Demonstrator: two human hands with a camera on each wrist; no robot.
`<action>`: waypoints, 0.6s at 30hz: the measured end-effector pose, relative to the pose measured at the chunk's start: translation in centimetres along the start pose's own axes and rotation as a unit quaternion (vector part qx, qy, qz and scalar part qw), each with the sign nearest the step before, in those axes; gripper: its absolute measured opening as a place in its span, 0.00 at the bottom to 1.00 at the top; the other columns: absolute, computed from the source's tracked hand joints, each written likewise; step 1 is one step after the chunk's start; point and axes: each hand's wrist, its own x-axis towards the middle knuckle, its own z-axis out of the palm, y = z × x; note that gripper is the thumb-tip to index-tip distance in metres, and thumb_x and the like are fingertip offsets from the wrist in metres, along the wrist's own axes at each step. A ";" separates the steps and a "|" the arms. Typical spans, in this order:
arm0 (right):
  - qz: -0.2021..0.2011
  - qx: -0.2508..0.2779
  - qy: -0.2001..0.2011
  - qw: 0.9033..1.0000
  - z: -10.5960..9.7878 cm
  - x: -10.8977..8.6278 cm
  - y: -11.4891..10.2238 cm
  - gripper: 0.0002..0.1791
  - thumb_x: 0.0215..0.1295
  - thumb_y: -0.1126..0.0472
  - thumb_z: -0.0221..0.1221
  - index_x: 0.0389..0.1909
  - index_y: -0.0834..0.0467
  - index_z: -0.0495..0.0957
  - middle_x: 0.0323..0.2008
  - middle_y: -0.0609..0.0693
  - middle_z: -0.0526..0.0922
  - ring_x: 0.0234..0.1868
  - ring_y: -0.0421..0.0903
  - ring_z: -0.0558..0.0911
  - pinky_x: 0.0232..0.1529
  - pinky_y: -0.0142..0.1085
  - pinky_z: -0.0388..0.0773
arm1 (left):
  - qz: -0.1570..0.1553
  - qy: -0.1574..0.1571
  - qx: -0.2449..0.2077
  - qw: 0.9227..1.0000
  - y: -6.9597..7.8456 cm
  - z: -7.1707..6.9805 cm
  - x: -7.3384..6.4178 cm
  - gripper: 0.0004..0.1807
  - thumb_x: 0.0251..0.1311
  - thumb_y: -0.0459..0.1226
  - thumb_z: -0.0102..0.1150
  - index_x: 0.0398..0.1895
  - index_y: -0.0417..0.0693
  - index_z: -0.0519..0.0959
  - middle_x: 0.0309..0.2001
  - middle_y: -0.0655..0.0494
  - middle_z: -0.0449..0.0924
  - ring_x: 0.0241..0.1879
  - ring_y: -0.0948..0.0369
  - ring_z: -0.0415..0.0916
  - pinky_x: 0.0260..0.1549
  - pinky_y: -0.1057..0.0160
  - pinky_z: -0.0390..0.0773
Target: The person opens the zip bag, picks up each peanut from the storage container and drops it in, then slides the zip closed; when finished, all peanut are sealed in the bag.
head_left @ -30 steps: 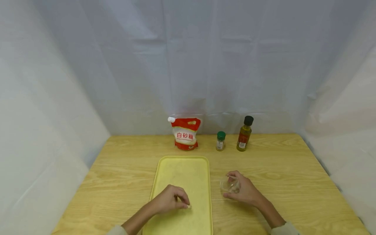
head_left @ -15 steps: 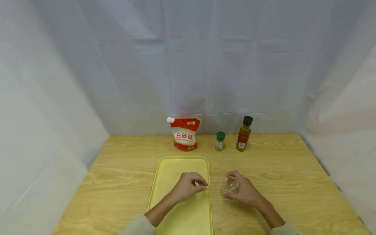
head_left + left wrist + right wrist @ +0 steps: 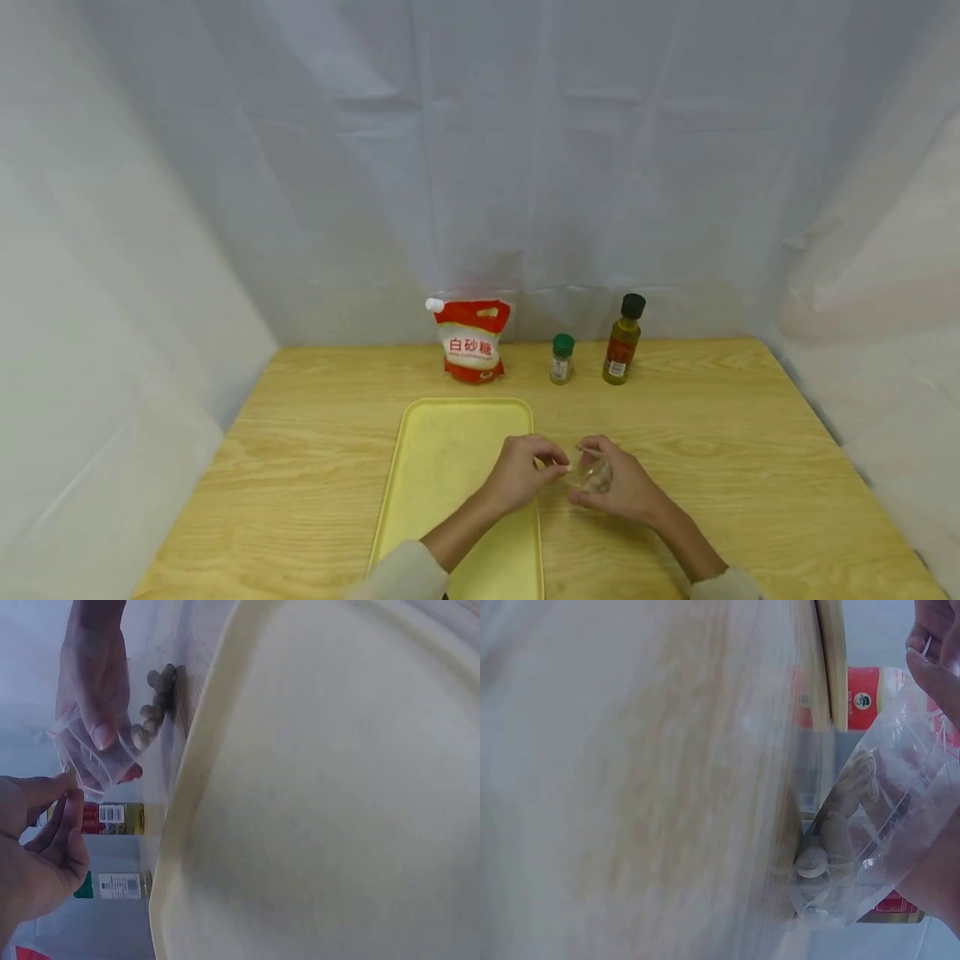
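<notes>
My left hand (image 3: 521, 473) pinches a small pale piece (image 3: 70, 772) between thumb and fingertips, at the mouth of a clear plastic bag (image 3: 587, 477). The piece is too small to identify. My right hand (image 3: 628, 485) grips the bag from its right side and keeps its mouth spread toward the left hand. In the bottom of the bag lie several tan, lumpy pieces (image 3: 840, 825) that look like peanuts in their shells. Below the left forearm a yellow tray (image 3: 465, 425) lies on the wooden table; its surface looks bare in the left wrist view.
Along the back of the table stand a red and white sugar pouch (image 3: 472, 343), a small green-capped jar (image 3: 562, 360) and a black-capped oil bottle (image 3: 622, 342). Pale sheeting (image 3: 480, 167) hangs behind them and at both sides.
My left hand has moved from above the tray, right and away from me, to the bag's mouth with the small pale piece. The right hand and bag have stayed in place.
</notes>
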 end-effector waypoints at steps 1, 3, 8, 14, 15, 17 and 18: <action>-0.001 -0.001 -0.001 1.000 0.0 0.0 0.0 0.39 0.49 0.48 0.70 0.59 0.59 0.65 0.50 0.57 0.78 0.51 0.56 0.77 0.45 0.51 0.77 | 0.003 0.002 0.003 1.000 0.1 0.2 0.1 0.03 0.56 0.33 0.64 0.32 0.42 0.85 0.32 0.54 0.84 0.31 0.71 0.75 0.28 0.75 0.73; -0.002 -0.004 -0.003 1.000 0.0 -0.1 0.1 0.39 0.50 0.48 0.70 0.59 0.59 0.65 0.51 0.58 0.78 0.52 0.57 0.77 0.46 0.53 0.77 | 0.005 0.000 0.005 1.000 0.2 0.4 0.2 0.03 0.56 0.34 0.64 0.32 0.43 0.85 0.32 0.54 0.84 0.31 0.71 0.75 0.29 0.76 0.73; 0.000 0.000 -0.005 1.000 0.0 -0.1 0.0 0.40 0.50 0.48 0.70 0.60 0.60 0.64 0.51 0.57 0.77 0.51 0.56 0.77 0.47 0.53 0.77 | 0.005 -0.022 -0.005 1.000 0.4 0.4 0.3 0.04 0.56 0.36 0.65 0.33 0.45 0.85 0.34 0.56 0.84 0.32 0.73 0.75 0.29 0.76 0.73; -0.002 0.001 0.001 1.000 -0.1 0.1 0.0 0.41 0.49 0.47 0.70 0.59 0.60 0.63 0.48 0.55 0.78 0.49 0.52 0.78 0.44 0.48 0.78 | 0.017 -0.033 -0.020 0.999 0.6 0.6 0.4 0.06 0.55 0.37 0.67 0.31 0.44 0.85 0.26 0.58 0.78 0.27 0.74 0.68 0.26 0.77 0.70; -0.004 0.002 0.003 1.000 -0.1 0.1 0.1 0.41 0.49 0.46 0.70 0.59 0.60 0.63 0.47 0.54 0.78 0.49 0.52 0.78 0.44 0.48 0.78 | 0.016 -0.038 -0.023 0.999 0.6 0.7 0.4 0.06 0.54 0.38 0.67 0.31 0.43 0.85 0.24 0.59 0.75 0.25 0.74 0.66 0.25 0.78 0.68; -0.012 0.001 0.009 1.000 -0.2 0.2 0.1 0.41 0.49 0.46 0.70 0.59 0.60 0.63 0.46 0.52 0.78 0.49 0.52 0.78 0.45 0.48 0.77 | 0.010 -0.049 -0.030 0.998 0.7 0.9 0.5 0.07 0.54 0.38 0.67 0.30 0.42 0.85 0.21 0.62 0.71 0.22 0.74 0.64 0.22 0.78 0.66; -0.015 0.001 0.012 1.000 -0.2 0.2 0.1 0.41 0.49 0.46 0.71 0.59 0.60 0.63 0.45 0.51 0.78 0.49 0.52 0.78 0.45 0.48 0.77 | 0.006 -0.055 -0.036 0.998 0.8 1.0 0.5 0.07 0.55 0.38 0.66 0.30 0.42 0.85 0.20 0.63 0.70 0.21 0.74 0.62 0.21 0.78 0.64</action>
